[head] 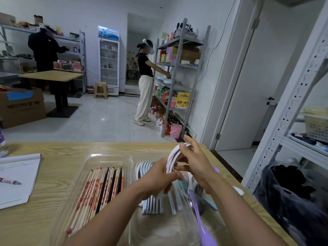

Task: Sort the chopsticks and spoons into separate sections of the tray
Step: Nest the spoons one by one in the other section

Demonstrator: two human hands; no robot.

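1. Head view: a clear plastic tray (110, 158) sits on the wooden desk (53, 148). Its left section holds wrapped chopsticks (99, 190) laid lengthwise.
2. The right section holds a row of white spoons (152, 203) set on edge.
3. Above that section, the left hand (156, 176) and right hand (193, 162) both have their grip clenched around a stack of white spoons (174, 153).
4. A purple spoon (202, 222) lies at the tray's right edge.
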